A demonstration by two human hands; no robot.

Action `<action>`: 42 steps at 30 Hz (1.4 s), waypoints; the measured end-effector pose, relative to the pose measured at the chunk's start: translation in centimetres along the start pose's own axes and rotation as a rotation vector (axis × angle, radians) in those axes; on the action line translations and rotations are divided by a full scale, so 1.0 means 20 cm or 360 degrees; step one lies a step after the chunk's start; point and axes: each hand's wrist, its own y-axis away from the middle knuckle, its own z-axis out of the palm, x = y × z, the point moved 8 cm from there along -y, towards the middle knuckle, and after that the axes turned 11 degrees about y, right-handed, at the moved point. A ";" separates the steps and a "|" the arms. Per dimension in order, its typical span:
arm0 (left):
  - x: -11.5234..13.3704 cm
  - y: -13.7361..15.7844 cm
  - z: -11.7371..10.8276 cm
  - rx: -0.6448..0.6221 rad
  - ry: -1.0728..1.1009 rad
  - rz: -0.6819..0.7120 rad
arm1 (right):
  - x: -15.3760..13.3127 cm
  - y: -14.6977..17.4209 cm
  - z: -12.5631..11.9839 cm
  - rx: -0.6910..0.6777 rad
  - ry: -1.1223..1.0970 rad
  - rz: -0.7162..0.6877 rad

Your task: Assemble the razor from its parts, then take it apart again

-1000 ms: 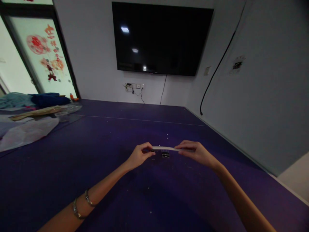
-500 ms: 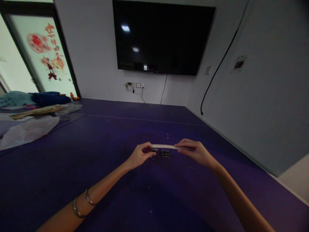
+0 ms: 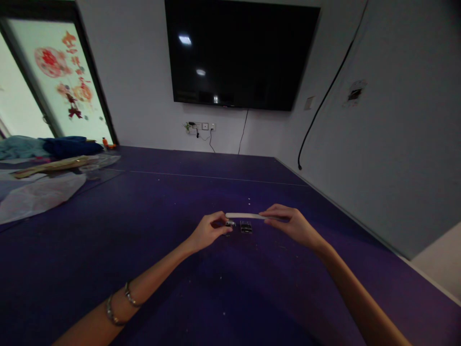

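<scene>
A slim white strip (image 3: pixel 242 216) runs almost level between my two hands, just above the purple surface. My left hand (image 3: pixel 209 234) is closed at the strip's left end, thumb and fingers curled. Beside its fingertips shows a small silver-and-dark piece (image 3: pixel 231 223), partly hidden; whether the thumb touches it I cannot tell. My right hand (image 3: pixel 288 223) pinches the strip's right end, which is partly covered by the fingers. Below the strip, between the hands, lies a small dark piece resembling a circuit board (image 3: pixel 246 227).
The purple surface (image 3: pixel 201 298) carries scattered pale specks. At the left lie plastic sheeting (image 3: pixel 43 197), a tan flat piece (image 3: pixel 54 166) and blue cloth (image 3: pixel 72 147). A black cable (image 3: pixel 324 98) hangs along the right wall; a large television (image 3: pixel 241 53) is on the wall ahead.
The whole view has shifted slightly. The strip sits a little higher above the dark piece and looks straighter. Both hands keep nearly the same pose.
</scene>
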 end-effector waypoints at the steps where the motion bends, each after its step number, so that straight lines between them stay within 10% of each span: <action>1: 0.00 0.00 0.00 -0.0013 -0.0001 0.0006 | 0.01 0.00 0.01 -0.0020 -0.0014 0.0001; 42: 0.01 0.02 0.05 -0.0016 0.0127 -0.0055 | 0.08 0.02 0.00 -0.0033 -0.0076 0.0030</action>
